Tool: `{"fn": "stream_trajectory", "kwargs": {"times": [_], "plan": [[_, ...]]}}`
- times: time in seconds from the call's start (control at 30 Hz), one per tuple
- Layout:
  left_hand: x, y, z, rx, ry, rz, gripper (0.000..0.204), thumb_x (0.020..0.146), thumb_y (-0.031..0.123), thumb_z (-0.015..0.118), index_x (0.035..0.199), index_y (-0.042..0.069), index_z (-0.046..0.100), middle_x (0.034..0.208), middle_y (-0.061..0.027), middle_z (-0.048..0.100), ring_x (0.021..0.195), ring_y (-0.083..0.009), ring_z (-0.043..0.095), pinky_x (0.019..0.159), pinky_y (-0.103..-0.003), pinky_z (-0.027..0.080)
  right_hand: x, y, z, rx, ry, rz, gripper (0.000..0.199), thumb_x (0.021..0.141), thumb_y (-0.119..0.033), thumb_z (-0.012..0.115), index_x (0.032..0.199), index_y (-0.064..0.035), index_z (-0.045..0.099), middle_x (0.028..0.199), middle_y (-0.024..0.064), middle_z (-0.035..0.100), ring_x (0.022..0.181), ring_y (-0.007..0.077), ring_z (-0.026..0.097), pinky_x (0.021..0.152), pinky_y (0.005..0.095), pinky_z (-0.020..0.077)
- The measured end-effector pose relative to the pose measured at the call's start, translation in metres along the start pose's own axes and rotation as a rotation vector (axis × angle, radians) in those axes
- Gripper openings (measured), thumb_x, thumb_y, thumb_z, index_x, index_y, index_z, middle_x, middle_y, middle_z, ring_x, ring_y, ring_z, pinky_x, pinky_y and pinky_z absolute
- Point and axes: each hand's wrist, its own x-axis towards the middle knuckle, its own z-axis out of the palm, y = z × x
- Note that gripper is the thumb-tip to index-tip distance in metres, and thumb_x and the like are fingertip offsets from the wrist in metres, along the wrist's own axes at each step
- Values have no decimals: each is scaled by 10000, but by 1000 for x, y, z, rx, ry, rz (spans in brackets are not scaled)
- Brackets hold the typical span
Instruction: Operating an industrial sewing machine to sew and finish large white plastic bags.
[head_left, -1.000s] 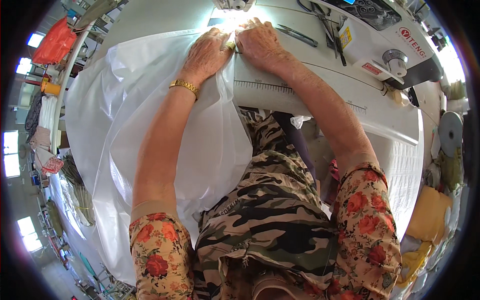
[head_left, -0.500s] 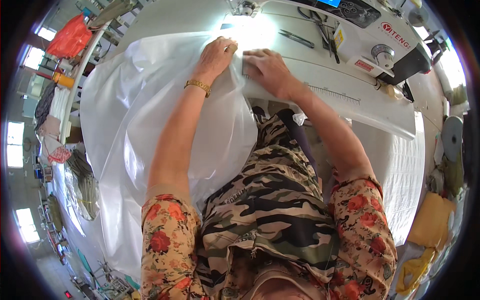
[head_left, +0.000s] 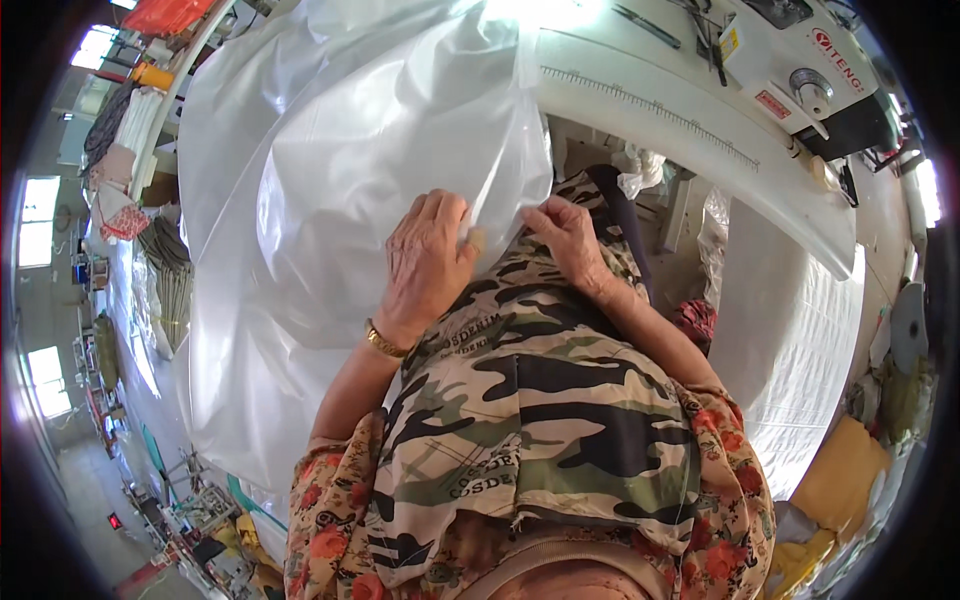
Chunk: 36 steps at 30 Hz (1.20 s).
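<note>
A large glossy white plastic sheet (head_left: 350,190) drapes from the sewing machine table down over my lap on the left, creased and bulging. My left hand (head_left: 428,262) lies on its near part, fingers bent and the thumb close to them, gripping a fold. At the sheet's right edge my right hand (head_left: 570,238) is closed in a pinch, fingertips on the border. Both hands are above my camouflage apron (head_left: 560,400), nearer to me than the table edge. The sheet's far end runs toward the bright lamp glow, where the needle area is out of sight.
The white sewing machine (head_left: 800,75) stands at the far right. A ruler scale (head_left: 650,108) runs along the table's front edge. Thread snips (head_left: 647,27) and other dark tools (head_left: 708,40) lie on top. More white sheeting (head_left: 790,350) hangs at right.
Both hands have come back from the lit needle area toward my lap, onto the sheet's nearer edge. The view has tilted down, so the table and machine sit higher in the picture.
</note>
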Motion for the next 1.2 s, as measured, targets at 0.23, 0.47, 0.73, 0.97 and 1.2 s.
{"fn": "stream_trajectory", "kwargs": {"times": [0.23,0.47,0.73,0.97,1.2], "plan": [[-23,-35,11,72,-56,-47,175,757,38,593,857,35,448,780,-126,539,754,-336,563,667,-428,436,-25,-2,-34,-534,61,-328,198,861,-157,605,883,40,601,685,163,588,597,184,547,588,321,446],[-27,-29,11,119,98,-86,145,757,44,584,853,36,475,773,-119,542,772,-323,567,678,-421,433,-37,-38,-21,-760,308,-294,197,894,-139,628,827,36,568,620,85,555,567,135,505,555,293,434],[-21,-23,-25,43,143,-119,127,750,66,616,861,45,559,805,-105,569,791,-312,565,688,-414,443,20,-50,58,-55,-374,-62,267,944,-136,531,1135,49,551,1020,70,655,861,104,594,746,265,490],[8,-22,-64,186,110,24,105,737,25,594,828,1,547,756,-117,523,702,-318,523,649,-392,422,50,-15,135,-264,-562,-463,257,863,-134,603,1073,14,591,1024,126,657,882,221,622,777,369,488],[18,-27,-69,123,-24,43,105,751,37,599,828,-9,545,742,-115,512,663,-276,507,609,-373,415,53,0,144,112,-239,-295,297,851,-203,621,1046,20,598,942,234,652,897,346,628,782,406,485]]}}
